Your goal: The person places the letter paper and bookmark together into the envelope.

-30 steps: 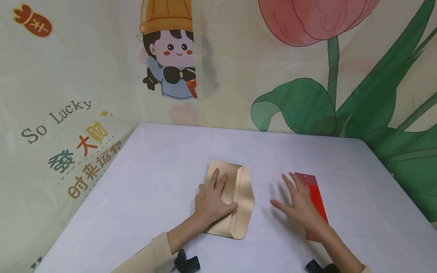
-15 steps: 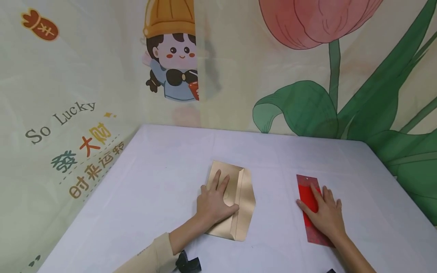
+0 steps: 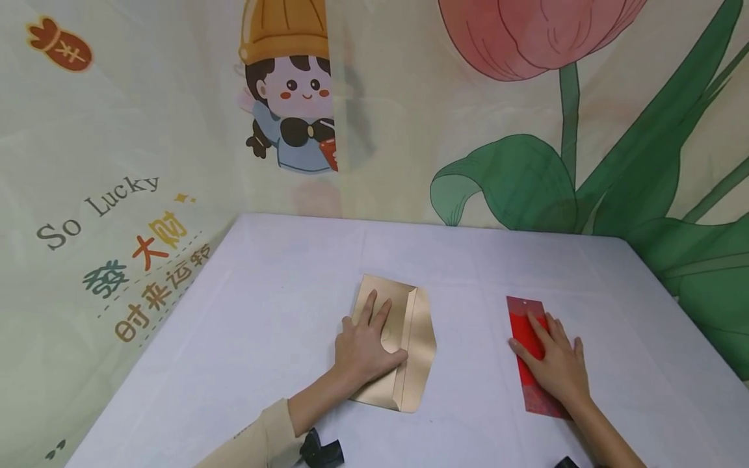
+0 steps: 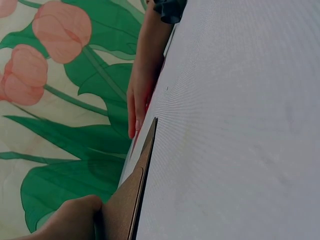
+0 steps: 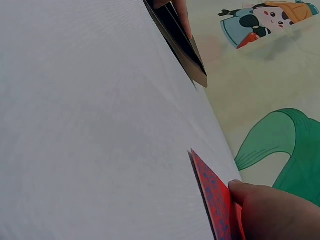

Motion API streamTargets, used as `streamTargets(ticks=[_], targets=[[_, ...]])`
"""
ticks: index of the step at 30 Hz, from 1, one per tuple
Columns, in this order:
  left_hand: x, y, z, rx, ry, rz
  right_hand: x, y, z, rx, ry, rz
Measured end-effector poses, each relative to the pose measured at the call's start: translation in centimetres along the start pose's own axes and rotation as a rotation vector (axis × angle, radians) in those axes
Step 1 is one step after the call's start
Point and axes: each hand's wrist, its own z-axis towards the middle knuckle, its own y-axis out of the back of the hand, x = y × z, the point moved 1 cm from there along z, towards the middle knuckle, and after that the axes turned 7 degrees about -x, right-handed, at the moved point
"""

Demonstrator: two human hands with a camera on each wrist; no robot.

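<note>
A gold envelope (image 3: pixel 387 390) lies on the table with its pointed flap unfolded to the right. My left hand (image 3: pixel 364 348) rests on it, fingers spread and straight, thumb reaching to the flap crease. In the left wrist view, the thumb (image 4: pixel 72 217) shows beside the envelope (image 4: pixel 127 200). Farther right is a long red card (image 3: pixel 523 328) with darker patterned ends and a small hole near its top. My right hand (image 3: pixel 558 364) rests over the card, index finger on its face, thumb at its left edge, other fingers across its right edge. The right wrist view shows the patterned end of this card (image 5: pixel 214 197).
A white cloth covers the table (image 3: pixel 281 273). Behind it hangs a printed backdrop (image 3: pixel 398 130) with a cartoon figure and a tulip. Each wrist carries a black strap mount, the left one (image 3: pixel 322 452) near the table's front.
My right hand has come down and to the right, from hovering beside the red card to resting on it. The left hand and the envelope have stayed in place.
</note>
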Motion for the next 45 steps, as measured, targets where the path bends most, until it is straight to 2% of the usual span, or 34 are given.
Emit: streamTargets(ticks=[9,16,20,25,29,34,40,43,45], targets=[[0.0,-0.1,-0.2,-0.007,-0.009,0.001,-0.2,-0.2,-0.3,-0.03,-0.016,0.052],[0.1,-0.1,-0.4,-0.007,-0.016,-0.01,-0.2,0.1,-0.4,-0.099,-0.023,0.159],[0.0,-0.1,-0.5,-0.004,-0.015,-0.008,-0.2,0.5,-0.5,-0.086,-0.066,0.208],[0.0,0.0,-0.6,-0.006,-0.017,-0.002,-0.2,1.1,-0.5,0.004,-0.159,0.259],[0.0,0.1,-0.5,-0.005,-0.014,0.002,-0.2,1.6,-0.4,0.117,-0.216,0.305],[0.0,0.0,-0.6,-0.005,-0.016,-0.003,-0.1,2.0,-0.2,0.243,-0.338,0.424],[0.1,0.1,-0.6,-0.001,-0.026,0.003,0.6,2.3,-0.2,0.279,-0.475,0.575],[0.2,0.3,-0.6,0.002,-0.03,0.008,1.6,2.3,-0.3,0.293,-0.546,0.674],[0.2,0.4,-0.5,0.003,-0.03,0.011,2.6,2.2,-0.3,0.305,-0.562,0.725]])
